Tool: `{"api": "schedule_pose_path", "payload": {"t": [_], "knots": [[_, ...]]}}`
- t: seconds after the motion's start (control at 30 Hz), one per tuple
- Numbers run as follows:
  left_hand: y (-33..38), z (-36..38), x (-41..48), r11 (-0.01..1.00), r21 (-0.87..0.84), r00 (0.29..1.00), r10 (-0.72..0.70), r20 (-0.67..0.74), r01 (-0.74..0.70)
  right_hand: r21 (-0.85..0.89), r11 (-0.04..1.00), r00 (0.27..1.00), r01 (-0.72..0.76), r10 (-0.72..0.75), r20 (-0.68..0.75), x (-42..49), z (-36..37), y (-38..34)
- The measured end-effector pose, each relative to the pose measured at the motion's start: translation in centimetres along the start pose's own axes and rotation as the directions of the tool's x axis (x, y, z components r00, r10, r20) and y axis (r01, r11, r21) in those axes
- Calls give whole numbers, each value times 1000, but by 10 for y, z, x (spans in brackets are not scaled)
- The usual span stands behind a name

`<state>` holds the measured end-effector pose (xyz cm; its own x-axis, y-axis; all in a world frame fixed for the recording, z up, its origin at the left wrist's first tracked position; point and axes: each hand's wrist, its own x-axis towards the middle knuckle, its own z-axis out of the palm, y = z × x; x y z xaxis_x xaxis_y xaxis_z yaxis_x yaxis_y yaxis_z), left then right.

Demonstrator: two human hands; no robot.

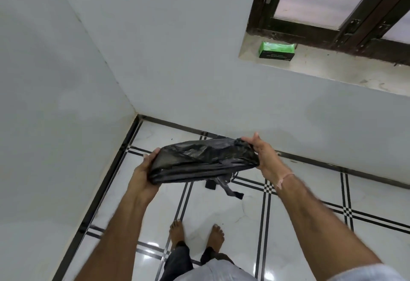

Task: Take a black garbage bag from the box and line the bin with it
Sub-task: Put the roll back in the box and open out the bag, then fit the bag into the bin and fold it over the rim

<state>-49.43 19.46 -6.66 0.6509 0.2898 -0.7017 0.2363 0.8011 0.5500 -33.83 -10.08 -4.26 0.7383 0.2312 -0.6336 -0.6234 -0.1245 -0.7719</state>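
Note:
A black garbage bag (202, 161), still partly folded, is stretched between both hands at waist height above the floor. My left hand (146, 170) grips its left end with fingers curled under it. My right hand (264, 154) pinches the bunched right end. Thin strips of the bag dangle below the middle. The green and black box (277, 49) lies on the window sill at the upper right, well away from both hands. No bin is in view.
White walls meet in a corner at the left. The window sill (332, 70) juts out under a dark-framed window (332, 3). The glossy white floor tiles (221, 214) have black lines; my bare feet stand below the bag.

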Motion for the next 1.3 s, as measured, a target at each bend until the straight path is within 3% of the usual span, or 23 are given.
{"api": "schedule_pose_path", "payload": {"t": [0.07,0.13,0.2,0.23,0.27,0.3,0.33,0.37,0.43,0.53,0.6,0.63,0.7,0.73,0.77,0.8,0.83,0.87,0.93,1.0,1.1,1.2,1.3], "knots": [[17,37,10,985,121,992,127,-19,-124,-70,995,997,71,-69,22,3,35,-31],[42,75,15,912,251,944,331,19,-325,-140,936,943,324,-330,-28,12,71,-65],[59,96,17,746,345,817,560,138,-570,-420,625,667,658,-742,-59,8,95,-83],[60,95,22,657,416,768,607,202,-629,-602,406,504,688,-864,-8,8,102,-77],[54,89,34,636,493,790,576,210,-594,-742,263,478,616,-874,87,16,103,-58],[43,72,45,657,596,867,475,149,-462,-842,206,621,499,-762,182,21,106,-29],[28,51,50,718,625,935,352,55,-307,-906,208,825,369,-523,215,28,102,12],[14,27,52,778,609,972,229,-51,-151,-936,267,962,230,-208,177,29,98,47],[4,-13,58,881,468,988,3,-156,71,-840,536,986,85,76,148,40,93,81],[36,-10,66,916,395,984,8,-179,64,-454,891,995,-20,60,74,55,111,33],[78,19,65,885,455,980,168,-111,-100,-363,923,988,129,-152,-35,56,130,-28],[99,36,62,828,509,956,291,-31,-236,-416,864,925,283,-361,-120,50,138,-57],[123,59,46,617,565,807,568,164,-549,-572,575,595,586,-784,-178,21,147,-89],[122,59,40,506,591,731,644,226,-629,-667,420,457,616,-880,-133,9,150,-86],[114,51,39,422,637,695,672,257,-645,-765,316,449,562,-893,-40,2,153,-71],[103,39,43,419,690,739,625,252,-590,-853,280,622,441,-781,65,8,154,-46],[89,28,46,477,731,824,528,206,-488,-917,284,851,279,-516,98,16,152,-10],[76,13,52,531,758,896,415,157,-379,-925,359,973,125,-229,43,19,147,23],[68,-4,57,578,776,951,295,89,-252,-700,714,1000,6,-1,7,27,133,60],[73,-11,61,607,766,960,277,47,-213,-388,920,998,-55,64,9,24,122,54],[87,-4,60,684,689,963,257,83,-241,-188,982,998,-10,21,57,16,111,20],[97,2,64,683,666,949,285,136,-301,68,995,997,78,-76,-24,20,102,-7],[99,2,62,629,683,926,302,227,-372,106,981,985,160,-152,-79,26,99,-18]]}}
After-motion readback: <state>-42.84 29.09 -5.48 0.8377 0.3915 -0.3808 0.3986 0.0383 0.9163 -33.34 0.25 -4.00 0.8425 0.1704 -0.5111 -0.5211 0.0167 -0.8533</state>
